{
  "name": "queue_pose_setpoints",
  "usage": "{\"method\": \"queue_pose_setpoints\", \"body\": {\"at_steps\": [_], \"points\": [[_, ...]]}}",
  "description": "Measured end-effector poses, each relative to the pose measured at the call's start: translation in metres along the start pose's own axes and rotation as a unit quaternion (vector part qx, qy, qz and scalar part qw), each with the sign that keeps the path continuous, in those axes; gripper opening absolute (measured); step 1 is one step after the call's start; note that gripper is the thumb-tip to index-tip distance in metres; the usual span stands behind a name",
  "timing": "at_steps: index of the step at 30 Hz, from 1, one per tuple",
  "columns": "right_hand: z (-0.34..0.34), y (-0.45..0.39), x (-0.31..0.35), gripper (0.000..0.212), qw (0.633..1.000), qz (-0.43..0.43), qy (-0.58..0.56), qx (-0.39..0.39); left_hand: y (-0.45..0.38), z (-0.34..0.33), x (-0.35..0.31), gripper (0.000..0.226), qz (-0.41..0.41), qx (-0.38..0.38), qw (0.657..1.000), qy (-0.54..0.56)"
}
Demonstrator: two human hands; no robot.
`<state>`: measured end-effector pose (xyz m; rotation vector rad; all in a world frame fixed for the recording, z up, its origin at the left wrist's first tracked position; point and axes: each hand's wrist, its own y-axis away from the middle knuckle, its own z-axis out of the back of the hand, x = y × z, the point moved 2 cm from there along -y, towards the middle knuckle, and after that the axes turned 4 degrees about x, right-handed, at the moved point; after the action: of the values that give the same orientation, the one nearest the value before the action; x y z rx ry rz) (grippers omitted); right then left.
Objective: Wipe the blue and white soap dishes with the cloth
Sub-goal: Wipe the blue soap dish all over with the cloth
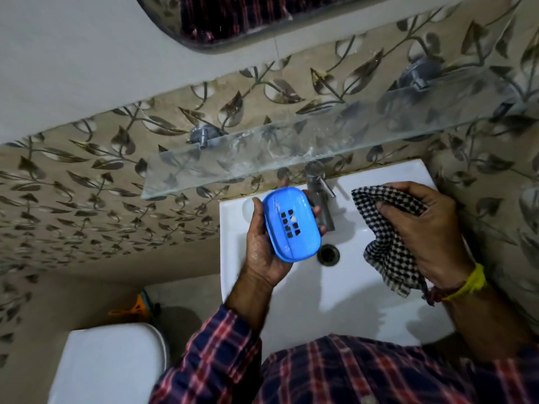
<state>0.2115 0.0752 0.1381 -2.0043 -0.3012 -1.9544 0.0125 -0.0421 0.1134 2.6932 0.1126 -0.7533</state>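
My left hand (264,246) holds the blue soap dish (290,224) over the left side of the white sink (358,290), fingers curled round its edges. The dish is oval, its face with several small drain holes turned up toward me. My right hand (423,228) grips a black-and-white checked cloth (385,237) over the right side of the sink, a short way from the dish and not touching it. No white soap dish is in view.
A metal tap (319,193) stands at the back of the sink, with the drain (328,254) below it. A glass shelf (291,150) juts from the leaf-patterned wall above. A white toilet tank (108,365) sits at lower left.
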Motion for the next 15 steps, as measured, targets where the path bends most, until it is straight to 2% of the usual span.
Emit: {"method": "queue_pose_setpoints", "body": {"at_steps": [4, 7, 10, 15], "points": [[-0.010, 0.000, 0.017, 0.023, 0.999, 0.035, 0.010, 0.010, -0.003, -0.020, 0.002, 0.073, 0.003, 0.091, 0.996, -0.012], [-0.017, -0.003, 0.023, 0.025, 0.998, 0.048, 0.013, 0.024, -0.007, -0.023, 0.008, 0.067, 0.011, 0.130, 0.991, -0.011], [-0.025, -0.001, 0.030, 0.026, 0.999, 0.026, 0.003, 0.035, -0.008, -0.019, 0.012, 0.067, 0.018, 0.116, 0.993, -0.006], [-0.040, 0.011, 0.046, 0.018, 0.999, 0.001, 0.022, 0.050, -0.006, -0.018, 0.012, 0.067, 0.015, 0.046, 0.998, -0.050]]}}
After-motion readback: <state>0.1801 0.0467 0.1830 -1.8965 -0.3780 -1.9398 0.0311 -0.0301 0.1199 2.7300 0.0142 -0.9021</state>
